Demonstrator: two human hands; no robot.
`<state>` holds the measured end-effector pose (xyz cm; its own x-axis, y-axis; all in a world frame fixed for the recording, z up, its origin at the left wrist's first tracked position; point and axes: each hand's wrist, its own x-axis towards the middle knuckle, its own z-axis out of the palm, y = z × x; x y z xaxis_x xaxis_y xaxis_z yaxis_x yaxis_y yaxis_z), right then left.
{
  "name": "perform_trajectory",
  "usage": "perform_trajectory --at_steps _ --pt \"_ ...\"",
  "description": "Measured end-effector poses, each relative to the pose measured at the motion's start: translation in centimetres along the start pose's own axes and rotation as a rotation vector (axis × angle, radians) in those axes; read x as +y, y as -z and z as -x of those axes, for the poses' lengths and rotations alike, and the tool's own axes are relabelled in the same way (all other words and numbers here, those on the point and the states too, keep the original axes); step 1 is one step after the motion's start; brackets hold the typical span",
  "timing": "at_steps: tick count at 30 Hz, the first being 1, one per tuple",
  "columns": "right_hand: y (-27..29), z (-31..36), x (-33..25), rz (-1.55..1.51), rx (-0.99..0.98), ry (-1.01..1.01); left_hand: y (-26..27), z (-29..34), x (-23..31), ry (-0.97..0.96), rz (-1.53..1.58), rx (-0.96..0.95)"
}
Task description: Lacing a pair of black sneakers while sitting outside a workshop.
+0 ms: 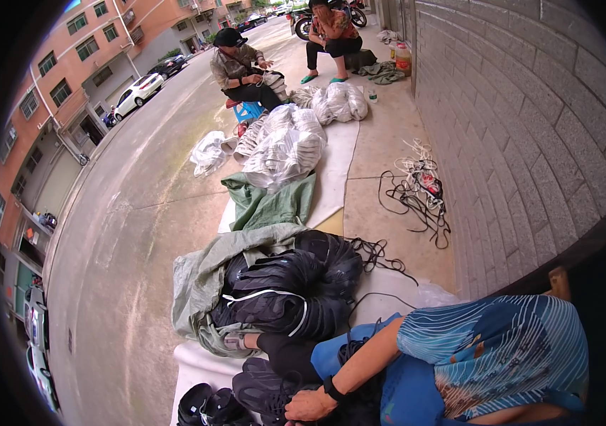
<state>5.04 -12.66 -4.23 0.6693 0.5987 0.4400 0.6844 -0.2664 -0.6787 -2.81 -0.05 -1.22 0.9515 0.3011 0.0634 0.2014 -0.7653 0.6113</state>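
My right hand, a black band on its wrist, reaches down from a blue patterned sleeve at the lower right. Its curled fingers are closed at the laces of a black sneaker; the fingertips are partly hidden. My left hand does not show. Beside the sneaker, near the lower edge, lie more black shoes. A blue apron covers my lap, and some black laces lie over it. Beyond my outstretched leg is a large bundle of nested black shoe uppers tied with white cord.
A grey-green woven sack wraps the bundle's left side. Farther off lie a green sack and clear-wrapped pale bundles. Tangled laces lie beside the brick wall. Two people sit at the back; one handles a pale piece.
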Motion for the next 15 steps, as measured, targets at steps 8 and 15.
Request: perform_trajectory --at_steps 8,15 --pt "4.4 -1.7 -0.8 0.175 -0.233 0.055 1.1 0.1 5.1 -0.17 0.054 0.063" --pt "4.6 -3.6 3.1 0.236 -0.135 -0.087 1.0 -1.2 5.4 -0.214 -0.046 0.062"
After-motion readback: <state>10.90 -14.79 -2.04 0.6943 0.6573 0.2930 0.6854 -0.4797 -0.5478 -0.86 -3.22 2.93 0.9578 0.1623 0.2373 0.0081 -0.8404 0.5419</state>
